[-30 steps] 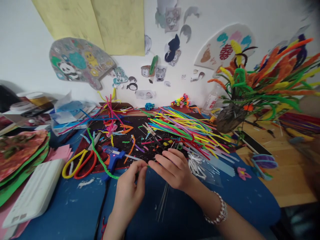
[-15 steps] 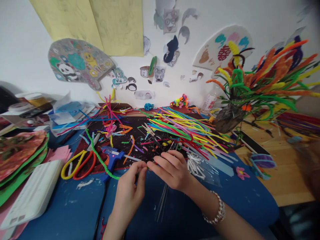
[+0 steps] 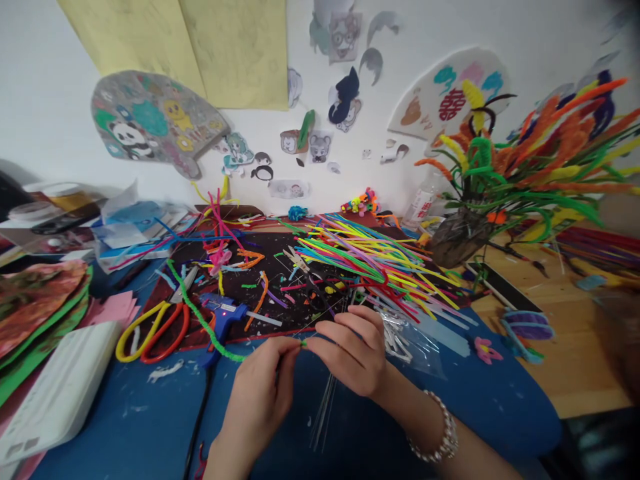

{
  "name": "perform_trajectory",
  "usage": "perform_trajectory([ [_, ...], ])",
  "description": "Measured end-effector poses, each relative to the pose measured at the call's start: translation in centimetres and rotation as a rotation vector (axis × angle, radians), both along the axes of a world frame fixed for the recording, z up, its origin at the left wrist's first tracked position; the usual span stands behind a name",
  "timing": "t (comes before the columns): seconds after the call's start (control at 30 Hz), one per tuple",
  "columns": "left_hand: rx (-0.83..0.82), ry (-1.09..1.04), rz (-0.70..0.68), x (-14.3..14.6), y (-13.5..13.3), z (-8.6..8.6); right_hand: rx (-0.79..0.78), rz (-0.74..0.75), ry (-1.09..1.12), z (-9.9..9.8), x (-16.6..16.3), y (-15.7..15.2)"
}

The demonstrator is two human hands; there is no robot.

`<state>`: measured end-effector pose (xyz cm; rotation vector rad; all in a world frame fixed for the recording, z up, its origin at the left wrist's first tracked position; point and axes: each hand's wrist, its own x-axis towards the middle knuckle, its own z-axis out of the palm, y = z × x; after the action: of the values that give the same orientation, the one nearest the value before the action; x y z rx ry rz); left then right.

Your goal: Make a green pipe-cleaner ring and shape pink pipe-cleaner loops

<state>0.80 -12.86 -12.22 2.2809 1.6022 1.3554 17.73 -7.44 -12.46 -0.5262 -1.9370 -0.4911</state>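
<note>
A fuzzy green pipe cleaner curves down from the left and runs into my left hand. That hand is closed, thumb and index finger pinched around it. A small green bit shows between the fingertips of both hands. My right hand, with a beaded bracelet at the wrist, pinches at this green end, its other fingers loosely bent. Several thin bare wires lie on the blue table cover just under the right hand. Behind the left hand rests a blue glue gun with a white stick in it.
Scissors with yellow and red handles lie at left, beside a white box-shaped device. Pliers and a pile of coloured pipe cleaners lie behind the hands. A plastic bag, phone and pipe-cleaner bouquet are at right.
Both hands have shifted slightly right and down, still together at the fingertips. The green end between them shows more clearly, and the camera view has moved a little.
</note>
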Motion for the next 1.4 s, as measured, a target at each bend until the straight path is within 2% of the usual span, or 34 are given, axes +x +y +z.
perform_trajectory([
  [0.17,-0.039,-0.055,-0.011,0.1,-0.2,0.1,0.119,-0.054,-0.065,0.3,0.0,0.0],
  [0.27,-0.003,-0.059,0.004,0.0,-0.2,-0.1,0.129,-0.081,-0.102,0.2,-0.1,0.1],
  [0.4,0.052,-0.054,0.008,-0.1,-0.2,-0.5,0.073,-0.071,-0.151,-0.1,-0.4,0.3],
  [0.57,0.057,-0.053,0.002,0.0,-0.2,-0.7,-0.125,-0.011,-0.159,0.0,-1.0,0.3],
  [0.7,0.022,-0.073,-0.002,0.3,-0.2,-0.6,-0.156,0.009,-0.172,0.1,-1.1,0.6],
  [0.93,-0.034,-0.133,-0.039,0.6,-0.2,-0.5,-0.094,0.004,-0.164,0.0,-0.9,1.0],
  [1.13,-0.09,-0.17,-0.069,0.4,-0.2,-0.4,0.099,-0.023,-0.184,0.2,-0.4,1.2],
  [1.27,-0.098,-0.179,-0.053,0.4,-0.3,-0.2,0.175,0.014,-0.221,0.4,0.0,1.4],
  [1.4,-0.099,-0.164,-0.035,0.2,-0.3,-0.3,0.162,0.077,-0.249,0.9,0.4,1.4],
])
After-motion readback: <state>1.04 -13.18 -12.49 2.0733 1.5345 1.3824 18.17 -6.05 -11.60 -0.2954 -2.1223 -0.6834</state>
